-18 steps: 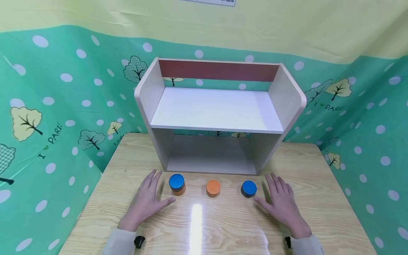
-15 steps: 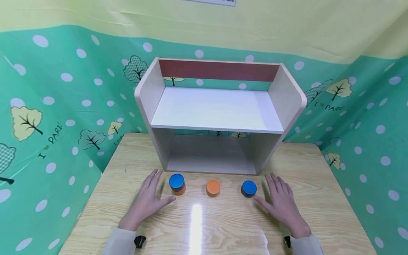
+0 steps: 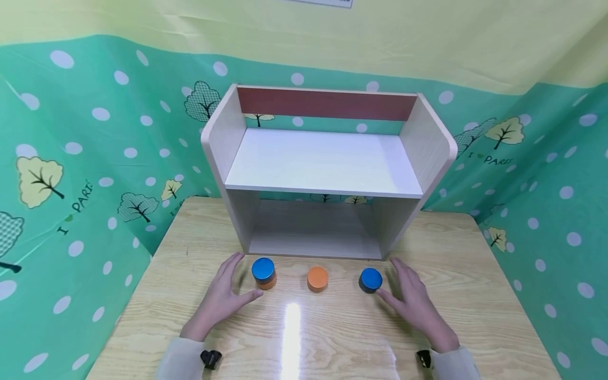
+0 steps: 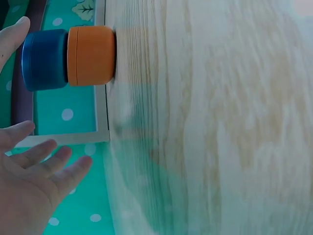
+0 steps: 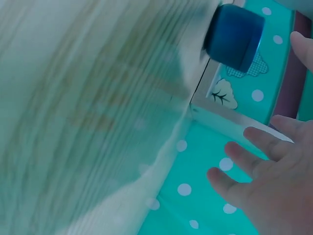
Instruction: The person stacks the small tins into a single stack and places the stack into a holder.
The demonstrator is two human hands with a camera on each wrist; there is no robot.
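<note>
On the table's left side a blue round container point(image 3: 263, 268) is stacked on an orange one point(image 3: 267, 285); the left wrist view shows both as short cylinders, blue point(image 4: 45, 59) above orange point(image 4: 92, 55). My left hand point(image 3: 220, 298) is spread beside this stack, thumb to its near side, holding nothing. A single orange round container point(image 3: 317, 279) sits in the middle. Farther right is a lone blue round container point(image 3: 370, 280). Next to it my right hand point(image 3: 412, 298) has its thumb tip close by; whether they touch cannot be told. In the right wrist view its fingers point(image 5: 261, 144) are spread apart.
Behind the containers stands a white two-level shelf point(image 3: 323, 163) with a dark red back bar point(image 3: 328, 103). A light wood table point(image 3: 342, 338) carries everything. Green dotted cloth point(image 3: 95, 158) hangs at the back and both sides.
My right hand has shifted slightly left and its fingers have drawn closer together near the blue container. The left hand has moved a little rightward. The containers have stayed in place.
</note>
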